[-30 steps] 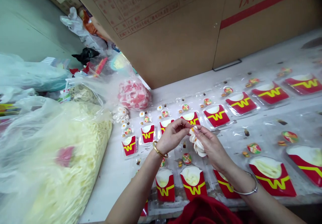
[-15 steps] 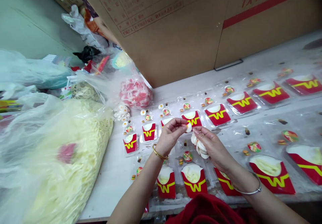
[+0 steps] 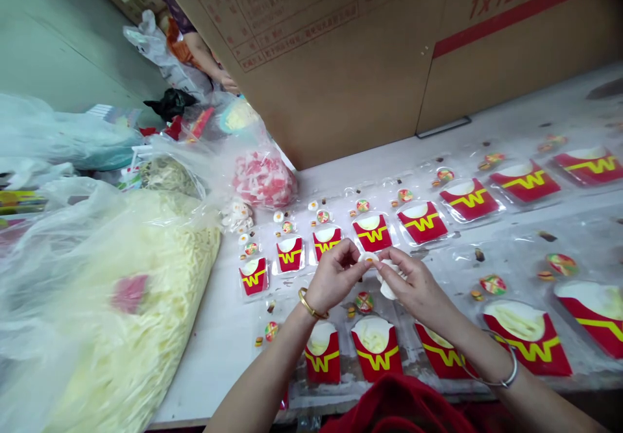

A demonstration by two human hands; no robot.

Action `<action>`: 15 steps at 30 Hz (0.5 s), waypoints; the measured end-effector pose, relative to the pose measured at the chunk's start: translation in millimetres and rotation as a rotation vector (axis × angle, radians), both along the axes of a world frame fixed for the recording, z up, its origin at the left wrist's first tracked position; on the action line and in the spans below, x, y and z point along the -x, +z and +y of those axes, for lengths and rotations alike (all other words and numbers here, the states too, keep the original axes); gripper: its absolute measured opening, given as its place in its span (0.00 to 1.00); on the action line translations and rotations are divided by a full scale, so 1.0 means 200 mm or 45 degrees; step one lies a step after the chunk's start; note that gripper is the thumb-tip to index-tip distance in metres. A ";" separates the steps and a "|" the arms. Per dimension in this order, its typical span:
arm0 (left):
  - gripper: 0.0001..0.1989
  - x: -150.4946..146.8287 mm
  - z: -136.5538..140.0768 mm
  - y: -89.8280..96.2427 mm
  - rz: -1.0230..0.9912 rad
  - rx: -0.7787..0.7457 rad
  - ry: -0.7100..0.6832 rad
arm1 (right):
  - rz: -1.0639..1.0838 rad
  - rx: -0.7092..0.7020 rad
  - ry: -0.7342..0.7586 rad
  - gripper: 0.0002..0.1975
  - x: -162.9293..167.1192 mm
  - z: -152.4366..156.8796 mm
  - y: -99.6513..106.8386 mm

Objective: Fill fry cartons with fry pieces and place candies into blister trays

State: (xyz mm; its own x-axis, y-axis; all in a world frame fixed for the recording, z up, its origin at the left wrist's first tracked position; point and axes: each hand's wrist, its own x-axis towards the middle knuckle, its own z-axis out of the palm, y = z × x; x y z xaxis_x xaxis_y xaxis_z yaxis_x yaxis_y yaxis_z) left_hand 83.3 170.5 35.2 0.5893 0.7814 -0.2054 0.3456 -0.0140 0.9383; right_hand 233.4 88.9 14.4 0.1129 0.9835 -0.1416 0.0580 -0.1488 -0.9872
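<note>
My left hand (image 3: 338, 274) pinches a small toy fried egg (image 3: 368, 258), white with a yellow-orange middle, between thumb and fingertips. Close beside it, my right hand (image 3: 413, 284) is closed around several more white egg pieces (image 3: 388, 287), and its fingertips meet the edge of the single egg. Under and around both hands lie rows of clear plastic packs, each with a red fries box (image 3: 372, 233) marked in yellow, a little burger (image 3: 351, 311) and a round pizza piece (image 3: 364, 301). Three packs at the far left of the back row also show an egg (image 3: 278, 216).
A big cardboard box (image 3: 341, 95) stands behind the packs. To the left are a large bag of pale yellow strips (image 3: 189, 277), a bag of pink-and-white pieces (image 3: 263, 180) and a small heap of eggs (image 3: 238, 215). Another person's arm (image 3: 207, 60) shows behind the box.
Both hands have come together, and the single egg has turned to show its yellow-orange middle. Another person's forearm and hand have come further into view beside the box.
</note>
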 end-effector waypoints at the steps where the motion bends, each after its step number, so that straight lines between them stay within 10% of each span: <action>1: 0.11 -0.02 -0.01 0.01 0.070 -0.147 0.029 | -0.028 -0.020 -0.017 0.08 0.00 0.01 0.01; 5: 0.08 -0.08 -0.01 0.02 0.189 -0.550 0.106 | 0.000 -0.052 -0.097 0.08 0.00 0.05 0.01; 12: 0.12 -0.13 0.23 -0.08 -0.315 0.010 0.063 | 0.663 0.170 -0.223 0.11 -0.03 0.13 -0.02; 15: 0.12 -0.16 0.46 -0.10 -0.189 -0.117 0.162 | 1.011 0.330 -0.303 0.12 -0.06 0.14 -0.01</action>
